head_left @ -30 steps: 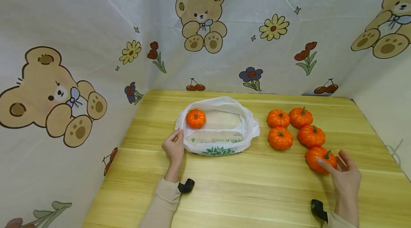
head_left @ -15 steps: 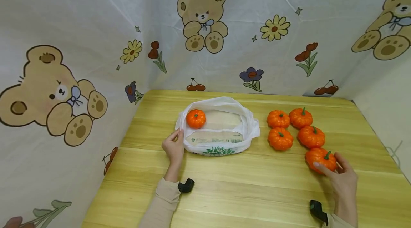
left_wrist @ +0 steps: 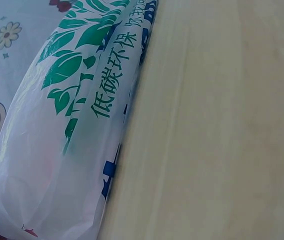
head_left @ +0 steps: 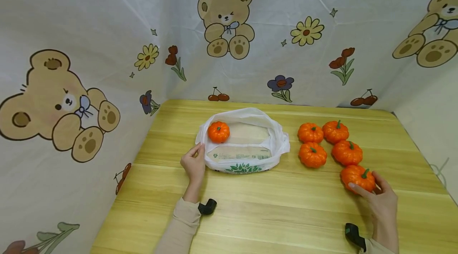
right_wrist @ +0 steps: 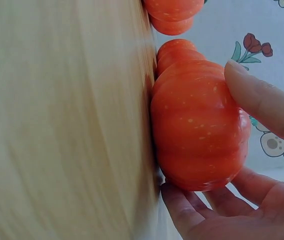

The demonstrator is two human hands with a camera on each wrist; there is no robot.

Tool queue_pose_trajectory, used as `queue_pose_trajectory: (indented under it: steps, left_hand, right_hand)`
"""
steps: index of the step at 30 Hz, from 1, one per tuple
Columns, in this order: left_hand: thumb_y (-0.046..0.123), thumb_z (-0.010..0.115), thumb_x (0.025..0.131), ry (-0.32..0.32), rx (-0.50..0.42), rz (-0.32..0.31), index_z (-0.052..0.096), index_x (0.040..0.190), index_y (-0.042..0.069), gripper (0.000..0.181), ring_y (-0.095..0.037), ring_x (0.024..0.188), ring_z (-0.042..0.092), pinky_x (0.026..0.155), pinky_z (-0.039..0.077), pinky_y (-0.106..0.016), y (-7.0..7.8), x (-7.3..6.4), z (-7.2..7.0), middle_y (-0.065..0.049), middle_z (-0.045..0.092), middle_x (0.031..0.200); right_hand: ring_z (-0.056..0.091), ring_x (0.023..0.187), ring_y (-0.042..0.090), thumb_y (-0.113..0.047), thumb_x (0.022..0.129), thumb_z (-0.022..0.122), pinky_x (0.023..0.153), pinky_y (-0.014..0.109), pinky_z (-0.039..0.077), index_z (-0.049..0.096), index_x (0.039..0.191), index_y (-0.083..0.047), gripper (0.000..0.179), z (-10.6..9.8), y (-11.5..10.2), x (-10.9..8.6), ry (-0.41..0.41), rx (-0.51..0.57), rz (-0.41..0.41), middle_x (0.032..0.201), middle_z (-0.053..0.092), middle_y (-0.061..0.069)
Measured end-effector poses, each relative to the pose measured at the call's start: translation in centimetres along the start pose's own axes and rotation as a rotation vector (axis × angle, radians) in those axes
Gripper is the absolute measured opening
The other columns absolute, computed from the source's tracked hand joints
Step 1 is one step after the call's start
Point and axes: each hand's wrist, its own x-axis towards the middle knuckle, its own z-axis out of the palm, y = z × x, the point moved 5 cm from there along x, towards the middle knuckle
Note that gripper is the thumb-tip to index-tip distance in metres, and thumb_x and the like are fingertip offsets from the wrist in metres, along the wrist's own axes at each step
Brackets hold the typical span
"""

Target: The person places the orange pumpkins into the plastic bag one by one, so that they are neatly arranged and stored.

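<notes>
My left hand (head_left: 193, 164) pinches the left rim of a white plastic bag (head_left: 281, 142), which lies with its mouth spread open. Inside the bag, at its left end, sits one small orange pumpkin (head_left: 218, 132). Green leaves and lettering on the bag's side fill much of the left wrist view, where the hand is nearly out of sight. On the right, my right hand (head_left: 383, 202) grips the nearest orange pumpkin (right_wrist: 199, 125), with the thumb on one side and the fingers curled round the other. That pumpkin still rests on the table.
Several more orange pumpkins (head_left: 347, 152) stand close together beyond the held one, right of the bag. The wooden table (head_left: 264, 210) meets a cloth backdrop (head_left: 264, 47) printed with bears and flowers behind and at the sides.
My right hand has shifted slightly left against the nearest pumpkin, and its thumb and fingers have closed round it. The left hand and the bag have stayed put.
</notes>
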Motion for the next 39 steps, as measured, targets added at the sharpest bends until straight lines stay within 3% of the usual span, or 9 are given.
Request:
queue_pose_trajectory:
  steps: [3, 6, 10, 16, 23, 30, 39]
  left_hand:
    - [0.003, 0.075, 0.081, -0.003, 0.004, 0.003, 0.076, 0.091, -0.005, 0.013, -0.029, 0.094, 0.071, 0.073, 0.051, -0.01, -0.1, 0.0, 0.0, -0.02, 0.074, 0.092]
    - [0.003, 0.075, 0.081, -0.005, 0.006, 0.011, 0.076, 0.092, -0.005, 0.013, -0.029, 0.095, 0.071, 0.08, 0.057, -0.027, 0.0, 0.0, 0.0, -0.019, 0.074, 0.093]
    - [0.003, 0.075, 0.082, -0.009, -0.002, 0.025, 0.076, 0.091, -0.005, 0.013, -0.031, 0.096, 0.07, 0.085, 0.056, -0.045, 0.0, 0.0, 0.0, -0.02, 0.074, 0.093]
    - [0.003, 0.074, 0.082, -0.008, -0.004, 0.027, 0.076, 0.091, -0.005, 0.012, -0.03, 0.096, 0.071, 0.083, 0.057, -0.045, -0.1, 0.1, 0.0, -0.019, 0.074, 0.093]
    - [0.003, 0.074, 0.082, -0.009, 0.001, 0.021, 0.076, 0.092, -0.005, 0.012, -0.029, 0.096, 0.071, 0.083, 0.057, -0.044, 0.0, 0.0, 0.0, -0.019, 0.074, 0.093]
    - [0.003, 0.075, 0.082, -0.004, 0.009, 0.024, 0.076, 0.091, -0.004, 0.012, -0.029, 0.095, 0.071, 0.081, 0.057, -0.04, 0.1, 0.0, 0.0, -0.019, 0.074, 0.092]
    - [0.003, 0.074, 0.082, -0.007, -0.001, 0.015, 0.076, 0.092, -0.004, 0.012, -0.028, 0.096, 0.07, 0.081, 0.057, -0.041, -0.1, 0.1, 0.0, -0.019, 0.074, 0.092]
  right_hand:
    - [0.036, 0.129, 0.005, -0.016, 0.076, 0.084, 0.069, -0.004, 0.036, 0.031, 0.153, -0.029, 0.095, -0.1, 0.1, 0.1, 0.018, 0.027, 0.0, 0.16, 0.026, -0.011]
    - [0.038, 0.119, -0.001, -0.013, 0.074, 0.085, 0.069, -0.004, 0.036, 0.034, 0.152, -0.028, 0.094, -0.1, 0.2, 0.1, 0.035, 0.064, 0.001, 0.155, 0.031, -0.012]
    - [0.039, 0.113, -0.005, -0.011, 0.073, 0.086, 0.068, -0.004, 0.037, 0.036, 0.151, -0.028, 0.094, -0.2, 0.2, 0.1, 0.052, 0.092, 0.001, 0.151, 0.035, -0.014]
    - [0.04, 0.113, -0.004, -0.011, 0.073, 0.086, 0.069, -0.004, 0.037, 0.038, 0.151, -0.026, 0.093, -0.3, -0.2, -0.3, 0.07, 0.099, -0.006, 0.149, 0.037, -0.013]
    - [0.037, 0.129, 0.004, -0.011, 0.075, 0.085, 0.077, -0.002, 0.036, 0.036, 0.151, -0.027, 0.093, -0.2, -1.0, -1.0, 0.063, 0.127, -0.017, 0.151, 0.036, -0.013]
    - [0.033, 0.135, 0.007, -0.004, 0.075, 0.083, 0.068, -0.004, 0.04, 0.034, 0.152, -0.025, 0.094, 0.1, -2.5, -1.4, 0.025, 0.21, -0.044, 0.151, 0.034, -0.014]
    - [0.04, 0.127, 0.005, 0.0, 0.075, 0.082, 0.072, -0.003, 0.043, 0.037, 0.151, -0.022, 0.091, 0.9, -5.0, -2.1, -0.017, 0.255, -0.164, 0.142, 0.042, -0.014]
